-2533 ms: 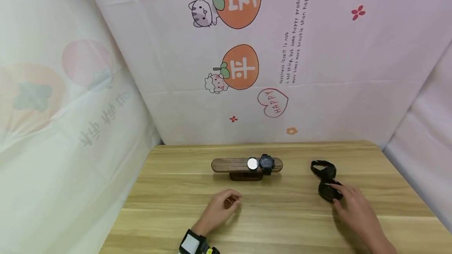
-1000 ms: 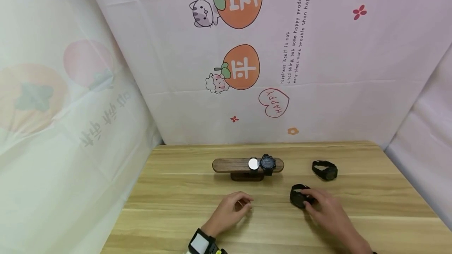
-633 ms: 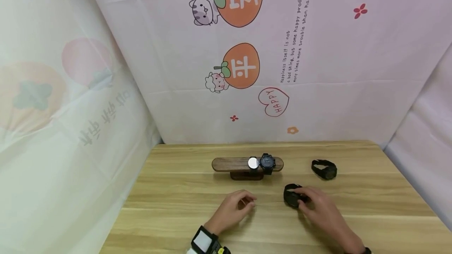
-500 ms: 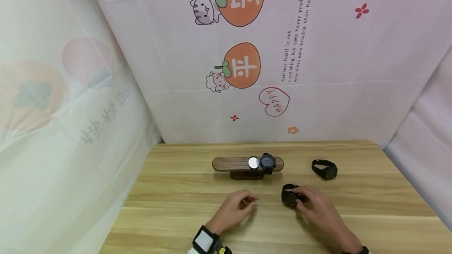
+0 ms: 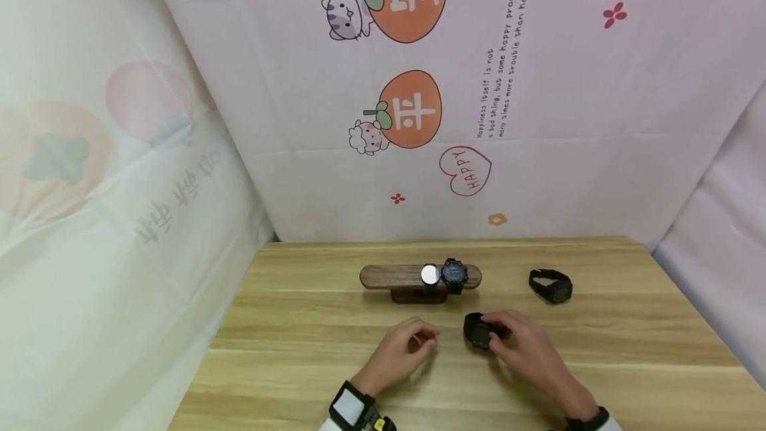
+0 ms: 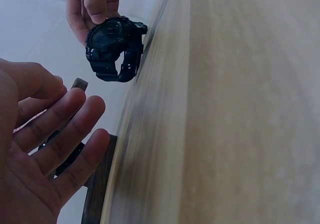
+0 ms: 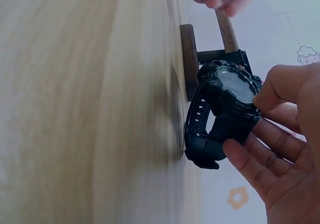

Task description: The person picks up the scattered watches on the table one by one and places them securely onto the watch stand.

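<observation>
My right hand (image 5: 529, 351) pinches a black wristwatch (image 7: 225, 109) by its case, the thumb on the dial side and fingers behind, as the right wrist view shows. Its strap hangs in a loop. My left hand (image 5: 397, 354) is just left of that watch, fingers loosely curved and holding nothing; the left wrist view shows its palm and relaxed fingers (image 6: 75, 144). Behind both hands stands a dark wooden watch stand (image 5: 389, 277). It bears a white-faced watch (image 5: 429, 275) and a larger black watch (image 5: 455, 274) at its right part.
Another black watch (image 5: 552, 287) lies on the wooden table (image 5: 287, 338) at the back right. White printed cloth (image 5: 323, 198) hangs behind and along both sides. The left wrist wears a strapped device (image 5: 350, 406); a black band (image 5: 589, 420) circles the right wrist.
My right hand took one black watch from beside the other at the right and carried it left, toward my left hand. The left hand shifted slightly right. The stand's watches stayed put.
</observation>
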`<state>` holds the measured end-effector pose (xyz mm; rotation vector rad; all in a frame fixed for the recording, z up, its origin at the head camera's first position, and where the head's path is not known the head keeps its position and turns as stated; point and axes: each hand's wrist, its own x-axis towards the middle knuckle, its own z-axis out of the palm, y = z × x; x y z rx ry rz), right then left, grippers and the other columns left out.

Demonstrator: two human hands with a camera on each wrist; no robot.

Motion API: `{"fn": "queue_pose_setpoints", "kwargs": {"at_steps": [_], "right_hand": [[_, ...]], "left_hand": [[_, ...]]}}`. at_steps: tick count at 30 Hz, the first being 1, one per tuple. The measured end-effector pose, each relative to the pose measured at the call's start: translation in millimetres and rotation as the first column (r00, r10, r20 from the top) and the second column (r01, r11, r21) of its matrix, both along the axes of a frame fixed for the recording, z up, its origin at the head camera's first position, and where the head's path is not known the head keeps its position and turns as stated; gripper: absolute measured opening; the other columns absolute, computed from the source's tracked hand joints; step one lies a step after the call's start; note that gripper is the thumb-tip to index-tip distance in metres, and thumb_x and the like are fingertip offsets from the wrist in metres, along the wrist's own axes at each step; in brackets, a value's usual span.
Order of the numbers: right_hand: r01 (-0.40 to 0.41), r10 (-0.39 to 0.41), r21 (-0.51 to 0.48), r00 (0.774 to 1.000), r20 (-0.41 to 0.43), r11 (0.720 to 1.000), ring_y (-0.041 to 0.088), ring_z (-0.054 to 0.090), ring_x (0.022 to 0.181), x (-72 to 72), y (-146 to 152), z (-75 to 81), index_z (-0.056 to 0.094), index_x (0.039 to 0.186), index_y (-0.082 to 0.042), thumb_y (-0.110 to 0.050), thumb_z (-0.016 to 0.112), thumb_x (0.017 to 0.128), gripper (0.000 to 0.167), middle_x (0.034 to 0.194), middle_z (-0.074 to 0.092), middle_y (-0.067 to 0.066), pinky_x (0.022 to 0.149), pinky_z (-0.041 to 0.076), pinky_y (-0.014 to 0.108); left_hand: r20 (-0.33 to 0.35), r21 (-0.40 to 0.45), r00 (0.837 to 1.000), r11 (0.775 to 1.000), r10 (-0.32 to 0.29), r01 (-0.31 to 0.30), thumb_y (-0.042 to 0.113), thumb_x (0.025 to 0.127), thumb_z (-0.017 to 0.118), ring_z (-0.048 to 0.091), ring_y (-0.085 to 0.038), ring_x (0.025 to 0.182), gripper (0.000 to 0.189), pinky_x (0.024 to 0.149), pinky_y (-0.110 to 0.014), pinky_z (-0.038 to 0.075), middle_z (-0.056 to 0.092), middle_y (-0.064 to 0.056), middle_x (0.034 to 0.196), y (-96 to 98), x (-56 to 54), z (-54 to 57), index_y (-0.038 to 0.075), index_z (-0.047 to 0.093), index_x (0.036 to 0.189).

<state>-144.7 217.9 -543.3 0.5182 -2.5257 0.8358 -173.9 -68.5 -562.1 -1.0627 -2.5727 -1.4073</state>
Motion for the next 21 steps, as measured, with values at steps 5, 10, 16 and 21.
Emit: {"fn": "queue_pose_setpoints", "kwargs": {"at_steps": [5,10,16,21], "right_hand": [[-0.011,0.012,-0.022,0.998,0.058,1.0,0.0,0.065,0.086,-2.2,-5,2.1,0.079,0.113,-0.016,0.004,0.082,0.082,0.037,0.11,0.077,-0.002,0.07,0.058,0.023],[-0.046,0.048,-0.043,0.997,0.061,0.998,0.001,0.066,0.086,-5.1,-11,5.3,0.079,0.113,-0.013,0.004,0.081,0.082,0.035,0.108,0.077,-0.001,0.07,0.059,0.023],[-0.103,0.109,-0.082,0.991,0.075,0.991,-0.001,0.065,0.085,-9.4,-21,7.8,0.079,0.113,-0.009,0.005,0.078,0.083,0.033,0.107,0.078,0.002,0.07,0.06,0.022],[-0.132,0.144,-0.122,0.985,0.098,0.984,-0.002,0.065,0.084,-10.3,-29,9.8,0.08,0.114,-0.01,0.006,0.078,0.083,0.034,0.107,0.079,0.001,0.07,0.06,0.022]], "left_hand": [[-0.032,0.007,0.999,1.0,-0.007,0.007,0.013,0.105,0.068,0.066,0.004,0.096,0.02,0.08,-0.016,0.059,0.074,0.002,0.111,1.8,-1.6,-1.4,0.008,0.072,0.125],[-0.048,0.022,0.999,1.0,-0.013,0.015,0.009,0.104,0.069,0.068,-0.002,0.103,0.024,0.087,-0.02,0.061,0.071,0.001,0.121,3.6,-2.5,-3.8,0.009,0.07,0.128],[-0.055,-0.012,0.998,1.0,0.022,-0.022,0.011,0.1,0.075,0.066,-0.012,0.123,0.039,0.108,-0.031,0.057,0.065,0.0,0.136,4.8,-0.6,-0.9,0.011,0.065,0.137],[-0.054,-0.024,0.998,0.999,0.038,-0.039,0.013,0.097,0.078,0.061,-0.015,0.133,0.046,0.114,-0.035,0.053,0.063,0.001,0.142,5.6,0.8,1.6,0.012,0.063,0.141]]}}
